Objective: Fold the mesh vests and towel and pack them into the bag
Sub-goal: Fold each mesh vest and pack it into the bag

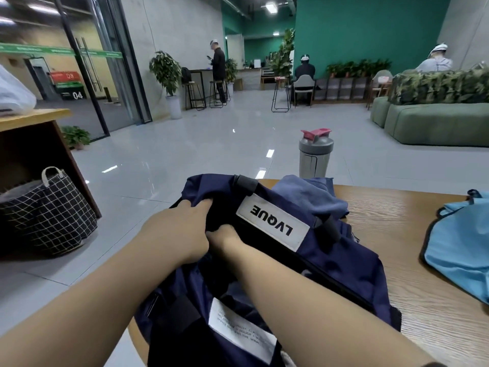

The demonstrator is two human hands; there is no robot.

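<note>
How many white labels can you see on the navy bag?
2. One white label reading LVQUE is on the far side of the navy bag; another with small print is on the near side. Others may be hidden by the folds.

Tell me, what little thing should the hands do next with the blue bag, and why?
Probably pull the bag's opening wider. Both the left hand and the right hand are at its dark mouth gripping the fabric, and nothing looks packed yet: the blue towel lies crumpled behind the bag and a light blue mesh vest lies on the table.
</note>
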